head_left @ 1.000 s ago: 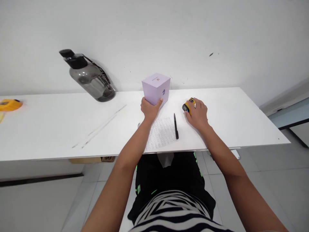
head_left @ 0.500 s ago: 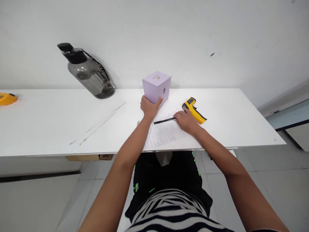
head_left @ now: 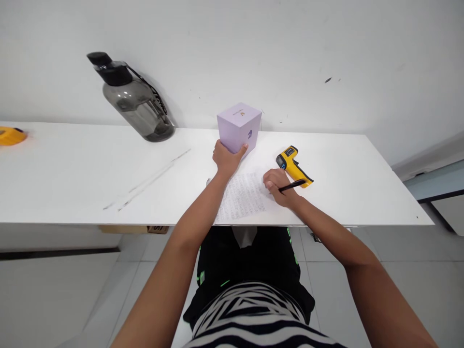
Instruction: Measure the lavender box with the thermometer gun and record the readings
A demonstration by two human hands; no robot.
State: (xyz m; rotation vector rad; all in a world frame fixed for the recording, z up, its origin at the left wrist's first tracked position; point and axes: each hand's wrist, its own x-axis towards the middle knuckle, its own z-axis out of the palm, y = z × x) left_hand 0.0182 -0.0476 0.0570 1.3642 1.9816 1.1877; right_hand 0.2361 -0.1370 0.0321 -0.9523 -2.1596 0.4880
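A lilac box (head_left: 235,133) stands upright near the wall. My left hand (head_left: 227,158) grips its near lower corner, thumb on the right face and fingers on the left. My right hand (head_left: 280,187) is closed around a black pen (head_left: 294,185), whose back end points right; its tip is hard to make out. Under that hand lies a sheet of paper (head_left: 243,198) covered in handwriting, partly hidden by my left forearm. A yellow and black infrared thermometer (head_left: 297,170) rests just beyond my right hand.
A grey bottle with a black lid (head_left: 141,108) stands at the back left against the wall (head_left: 290,58). Part of a yellow object (head_left: 12,136) shows at the far left of the white table (head_left: 355,183). Below the table's front edge is a cardboard box (head_left: 126,229).
The pen has turned in my right hand: it pointed left across the paper and now slants back to the right in a writing grip. My left hand stays on the box.
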